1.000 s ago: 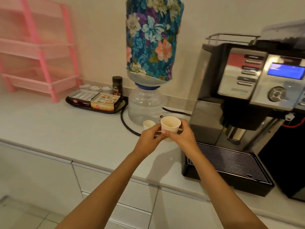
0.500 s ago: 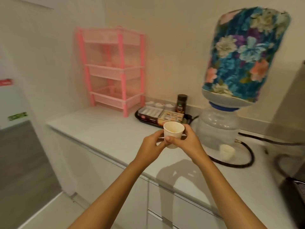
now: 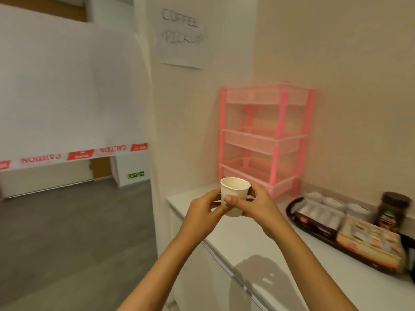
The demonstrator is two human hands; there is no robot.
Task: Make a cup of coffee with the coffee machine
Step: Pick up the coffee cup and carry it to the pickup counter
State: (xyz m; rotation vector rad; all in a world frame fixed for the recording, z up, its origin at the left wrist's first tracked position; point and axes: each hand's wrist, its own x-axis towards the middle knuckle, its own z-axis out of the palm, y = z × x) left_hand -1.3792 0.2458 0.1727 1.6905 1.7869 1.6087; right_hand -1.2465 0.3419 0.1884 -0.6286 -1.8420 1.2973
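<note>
White countertop point(image 3: 258, 241) is running away to my right, and I'm holding the paper cup point(image 3: 235, 196) up in front of me, above its near corner. My left hand point(image 3: 205, 211) is curling round the cup's left side, fingers pinching near the base. My right hand point(image 3: 254, 204) is wrapping the right side, thumb lying across the front wall. Cup is sitting upright between both hands; the inside is looking pale, and I can't tell whether anything is in it. Further along the counter, a black tray point(image 3: 292, 213) is carrying sachet boxes with a dark coffee jar point(image 3: 391, 212) beside them. Beyond that, a pink rack point(image 3: 265, 140) is standing in the corner under a handwritten wall sign point(image 3: 181, 34). Compared with half a second ago, my view is swinging left: the floral water dispenser is gone, and caution tape point(image 3: 74, 154) is appearing.
</note>
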